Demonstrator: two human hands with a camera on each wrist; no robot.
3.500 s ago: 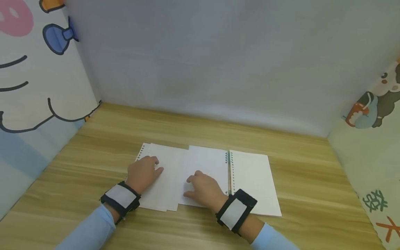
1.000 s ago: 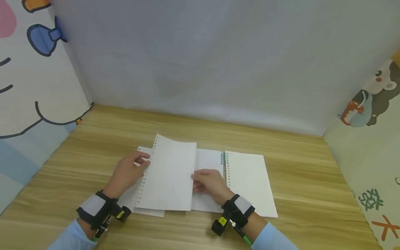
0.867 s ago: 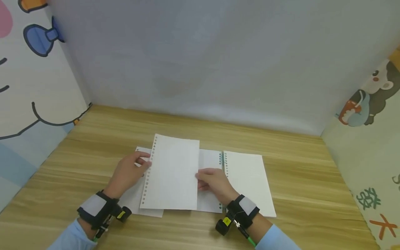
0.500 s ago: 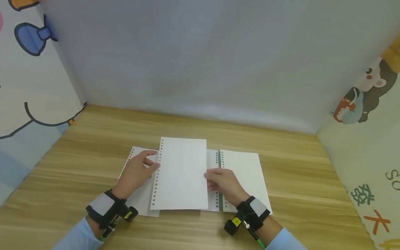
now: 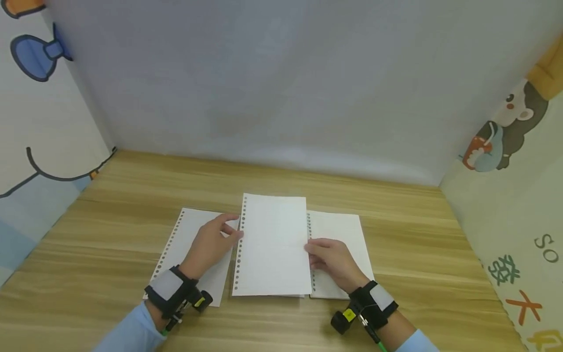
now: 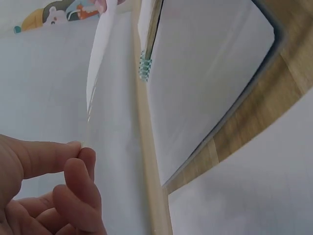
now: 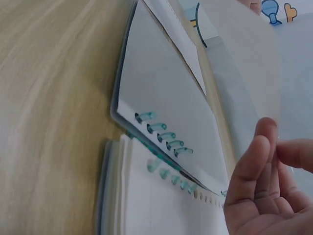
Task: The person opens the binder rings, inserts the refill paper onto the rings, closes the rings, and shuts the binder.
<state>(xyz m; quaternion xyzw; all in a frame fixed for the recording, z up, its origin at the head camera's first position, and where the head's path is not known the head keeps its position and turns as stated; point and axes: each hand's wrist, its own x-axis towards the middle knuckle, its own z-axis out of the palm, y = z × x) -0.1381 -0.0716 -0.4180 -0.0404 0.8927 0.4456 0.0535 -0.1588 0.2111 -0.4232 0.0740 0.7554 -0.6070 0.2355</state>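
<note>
In the head view, the left hand (image 5: 211,246) and right hand (image 5: 335,261) pinch opposite side edges of a loose punched sheet (image 5: 273,244), raised over the open notebook (image 5: 338,227). The left wrist view shows it nearly edge-on: surely feather-light. In the right wrist view it bows softly; I'd pinch those edges gently, since holes could tear.

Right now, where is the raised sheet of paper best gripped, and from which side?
Probably by its two long edges, from both sides, as the left hand and right hand do: the thin sheet, raised above the notebook, leaves them reachable.
</note>
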